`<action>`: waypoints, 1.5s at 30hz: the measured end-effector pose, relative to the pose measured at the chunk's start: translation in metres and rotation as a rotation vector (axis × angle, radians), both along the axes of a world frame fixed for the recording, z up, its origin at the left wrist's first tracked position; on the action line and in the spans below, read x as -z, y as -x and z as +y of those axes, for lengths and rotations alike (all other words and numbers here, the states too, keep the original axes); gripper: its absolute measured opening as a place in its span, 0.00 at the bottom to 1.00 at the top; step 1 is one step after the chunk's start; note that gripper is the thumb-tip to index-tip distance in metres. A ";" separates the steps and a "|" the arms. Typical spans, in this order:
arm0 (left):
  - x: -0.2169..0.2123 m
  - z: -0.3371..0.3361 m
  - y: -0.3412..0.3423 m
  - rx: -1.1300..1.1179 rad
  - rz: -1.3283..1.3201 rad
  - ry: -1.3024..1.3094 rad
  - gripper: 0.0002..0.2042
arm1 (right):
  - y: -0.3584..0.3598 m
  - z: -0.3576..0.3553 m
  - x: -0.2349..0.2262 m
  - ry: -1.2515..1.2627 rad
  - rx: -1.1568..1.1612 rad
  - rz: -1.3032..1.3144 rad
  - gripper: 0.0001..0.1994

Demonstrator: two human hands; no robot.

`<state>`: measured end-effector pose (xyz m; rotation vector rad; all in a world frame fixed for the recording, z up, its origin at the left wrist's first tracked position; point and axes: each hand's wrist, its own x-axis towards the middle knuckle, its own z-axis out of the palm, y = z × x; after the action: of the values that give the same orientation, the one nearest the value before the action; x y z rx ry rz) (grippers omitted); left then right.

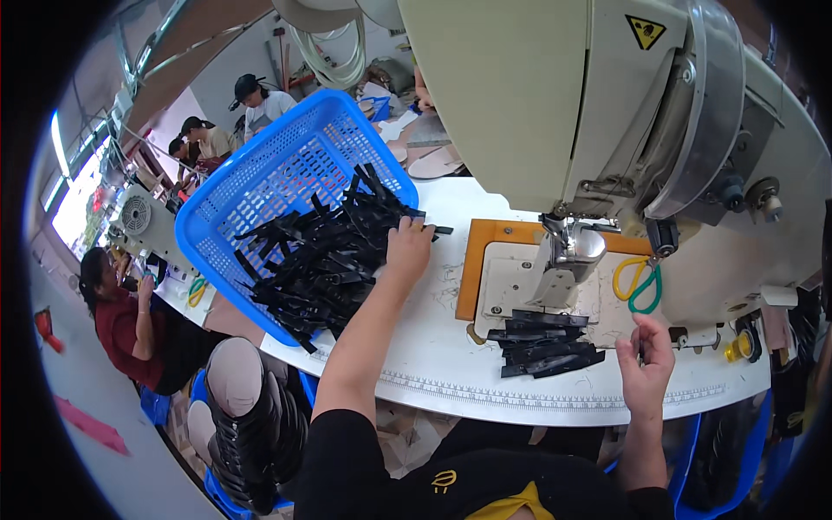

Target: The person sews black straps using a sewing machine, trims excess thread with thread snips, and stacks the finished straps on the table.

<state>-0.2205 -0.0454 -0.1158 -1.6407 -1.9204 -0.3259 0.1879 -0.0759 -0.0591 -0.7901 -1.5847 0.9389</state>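
Note:
My left hand (pixel 409 250) is at the right edge of a blue plastic basket (pixel 212 201), its fingers closed on a black strip (pixel 442 230) that sticks out to the right. A large heap of similar black strips (pixel 334 247) fills the basket's lower part. My right hand (pixel 646 364) hovers by the table's front edge with fingers curled; whatever small dark thing lies between them is hard to make out. To its left, a row of black strips (pixel 548 343) lies stacked in front of the sewing machine's metal foot area (pixel 572 251).
The sewing machine (pixel 494 95) looms over the white table (pixel 425 347). Yellow-and-green-handled scissors (pixel 646 296) hang beside its head. A blue container of black pieces (pixel 719 459) stands at the lower right, and stacked bundles (pixel 251 433) at the lower left. Other people work farther left.

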 end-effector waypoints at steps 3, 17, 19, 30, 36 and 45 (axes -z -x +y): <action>0.005 0.019 0.018 -0.066 0.096 0.139 0.08 | 0.001 -0.002 0.001 -0.060 0.002 -0.088 0.16; -0.109 -0.044 -0.140 0.640 -1.735 -0.095 0.08 | 0.044 0.048 -0.053 -0.730 -0.186 -0.212 0.14; -0.118 -0.051 -0.171 0.778 -1.947 -0.026 0.08 | 0.047 0.053 -0.069 -0.888 -0.140 -0.253 0.14; -0.129 0.020 -0.225 0.618 -2.130 -0.006 0.01 | -0.003 0.122 -0.088 -0.951 0.030 -0.436 0.11; -0.131 0.037 -0.237 0.596 -2.102 -0.073 0.04 | -0.014 0.140 -0.088 -0.744 -0.098 -0.402 0.06; -0.127 0.051 -0.235 0.604 -2.106 -0.155 0.03 | -0.008 0.160 -0.082 -0.745 -0.124 -0.368 0.08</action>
<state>0.0141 0.0056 0.0110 -1.5650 -1.9684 -3.2737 0.1962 0.0845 0.0232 -0.3410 -2.1263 0.2268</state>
